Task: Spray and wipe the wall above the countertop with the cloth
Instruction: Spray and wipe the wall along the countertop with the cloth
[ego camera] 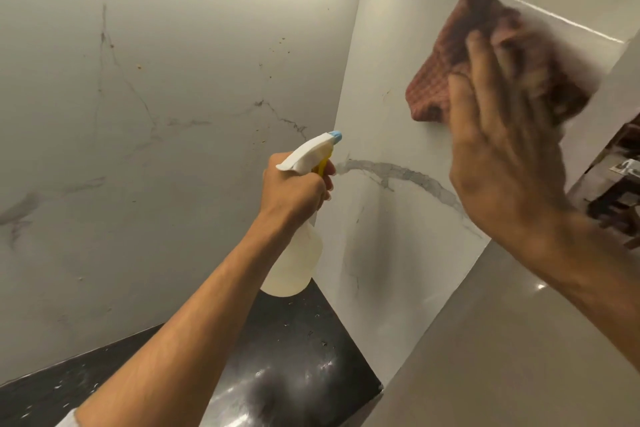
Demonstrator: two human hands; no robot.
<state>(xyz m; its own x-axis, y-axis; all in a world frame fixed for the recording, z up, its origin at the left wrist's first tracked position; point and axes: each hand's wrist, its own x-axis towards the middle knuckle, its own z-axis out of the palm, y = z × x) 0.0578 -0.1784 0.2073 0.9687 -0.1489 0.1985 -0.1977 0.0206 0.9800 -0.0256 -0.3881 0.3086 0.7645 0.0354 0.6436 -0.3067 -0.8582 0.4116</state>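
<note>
Our red checked cloth point(446, 80) is pressed to the veined white wall point(381, 55) under our right hand point(509, 156), whose fingers are straight and blurred. Left of that hand, our left hand point(294, 189) curls round the spray bottle point(298, 260). Beneath it lies the black, speckled countertop point(294, 364).

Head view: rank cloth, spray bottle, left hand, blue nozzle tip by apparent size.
1. cloth, blurred, partly under the right hand
2. spray bottle, neck hidden by the grip
3. left hand
4. blue nozzle tip
</note>
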